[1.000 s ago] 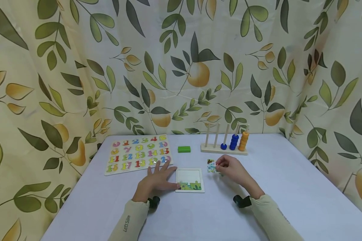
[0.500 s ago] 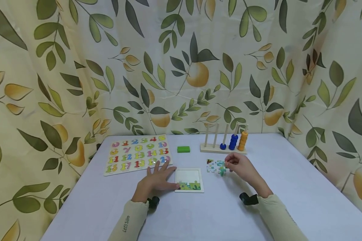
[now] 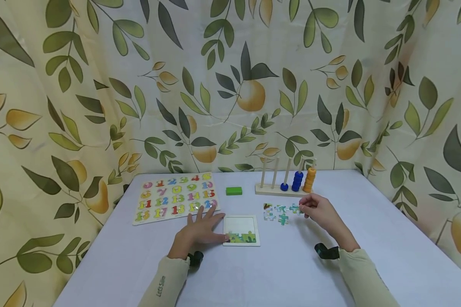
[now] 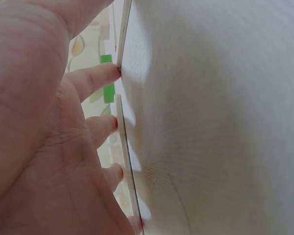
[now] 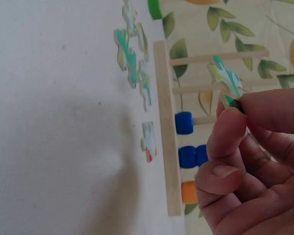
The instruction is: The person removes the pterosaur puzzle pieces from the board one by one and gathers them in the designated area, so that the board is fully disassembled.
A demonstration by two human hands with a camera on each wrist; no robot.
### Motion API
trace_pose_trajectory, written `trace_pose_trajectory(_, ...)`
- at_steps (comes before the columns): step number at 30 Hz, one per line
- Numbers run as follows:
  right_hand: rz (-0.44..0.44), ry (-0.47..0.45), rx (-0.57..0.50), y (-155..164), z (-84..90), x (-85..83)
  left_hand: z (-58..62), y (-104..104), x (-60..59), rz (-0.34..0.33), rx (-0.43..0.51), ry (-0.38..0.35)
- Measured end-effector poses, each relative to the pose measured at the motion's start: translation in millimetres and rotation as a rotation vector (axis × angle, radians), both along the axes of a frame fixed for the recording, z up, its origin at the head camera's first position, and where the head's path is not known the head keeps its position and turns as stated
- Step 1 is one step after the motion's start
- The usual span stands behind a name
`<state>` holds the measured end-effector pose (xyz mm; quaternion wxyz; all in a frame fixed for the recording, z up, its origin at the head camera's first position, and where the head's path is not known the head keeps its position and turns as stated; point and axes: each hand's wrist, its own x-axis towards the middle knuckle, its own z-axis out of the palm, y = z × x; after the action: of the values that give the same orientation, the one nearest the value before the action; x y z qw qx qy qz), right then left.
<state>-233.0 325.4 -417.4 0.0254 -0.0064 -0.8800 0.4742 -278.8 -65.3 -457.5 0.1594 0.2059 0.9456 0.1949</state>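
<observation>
My right hand (image 3: 322, 215) pinches a jigsaw piece (image 5: 227, 78) between thumb and fingers, raised above the table in the right wrist view. Several loose jigsaw pieces (image 3: 282, 219) lie just left of this hand, in green, white and blue. My left hand (image 3: 200, 230) lies with spread fingers, its thumb on the left edge of a small white puzzle tray (image 3: 240, 245). Fitted pieces (image 3: 243, 237) with a green picture fill the tray's lower strip. The other left fingers touch the near edge of a number board (image 3: 157, 220); the left wrist view shows the fingertips (image 4: 112, 71) from below.
A green block (image 3: 234, 191) lies behind the tray. At the back right stands a wooden peg stand (image 3: 266, 189) with blue beads (image 3: 297, 181) and orange beads (image 3: 309, 180). A leaf-patterned curtain (image 3: 249, 128) hangs behind the white-covered table (image 3: 253, 277).
My right hand has moved rightward, away from the tray, and loose pieces it covered now lie spread apart. The left hand and tray have stayed put.
</observation>
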Motion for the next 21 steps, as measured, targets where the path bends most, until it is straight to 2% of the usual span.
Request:
trace_pose_trajectory(4, -0.012, -0.056, -0.013, 2.7, -2.7, -1.6, -8.4, -0.7, -3.9, 0.0, 0.004, 0.012)
trace_pose_trajectory(6, -0.013, -0.069, -0.02, 3.5, -4.5, -2.1, -8.9, -0.9, -4.1, 0.002, 0.003, 0.016)
trace_pose_trajectory(13, -0.02, -0.089, 0.02, 5.6, -11.1, -2.6, 3.7, -1.2, 2.4, -0.001, 0.004, 0.002)
trace_pose_trajectory(21, -0.032, -0.139, 0.045, 8.0, -15.2, -4.2, 4.7, -1.6, 2.8, 0.002, -0.009, 0.011)
